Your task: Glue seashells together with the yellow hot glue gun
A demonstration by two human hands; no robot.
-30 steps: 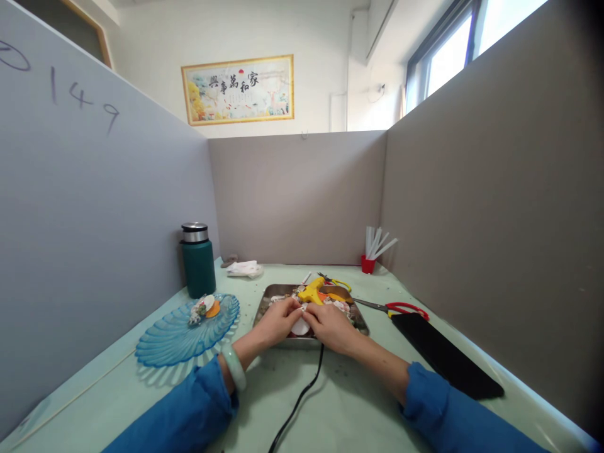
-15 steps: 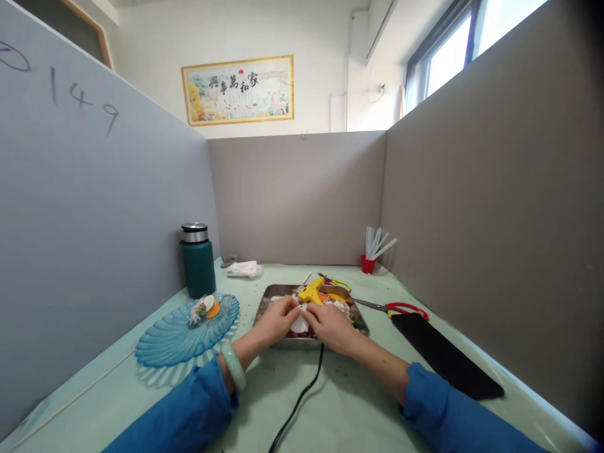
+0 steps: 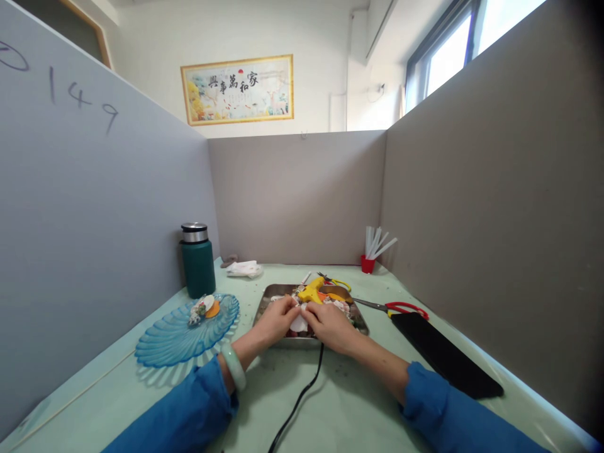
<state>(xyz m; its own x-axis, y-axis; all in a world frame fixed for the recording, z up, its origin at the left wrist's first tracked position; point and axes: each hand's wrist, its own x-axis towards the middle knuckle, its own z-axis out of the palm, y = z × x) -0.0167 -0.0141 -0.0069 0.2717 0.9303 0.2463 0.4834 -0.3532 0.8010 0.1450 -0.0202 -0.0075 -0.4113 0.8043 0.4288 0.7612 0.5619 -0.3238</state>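
Observation:
My left hand (image 3: 279, 316) and my right hand (image 3: 331, 322) meet over the near side of a metal tray (image 3: 293, 343). Fingers of both are closed in a pinch on a small white rounded piece (image 3: 299, 323), which looks thin and flat; its exact kind is too small to make out. Just beyond the fingertips a yellow glue gun (image 3: 311, 291) lies in the tray among pink, white and orange bits. Its black cord (image 3: 302, 397) runs toward me over the near rim.
To the left, a blue scalloped plate (image 3: 177, 340) carries small decorations, with a green bottle (image 3: 198, 267) behind it. On the right lie red-handled scissors (image 3: 406, 308) and a black slab (image 3: 446, 355). White sticks stand in a red cup (image 3: 367, 264); yellow-handled pliers (image 3: 340, 284) rest behind the tray.

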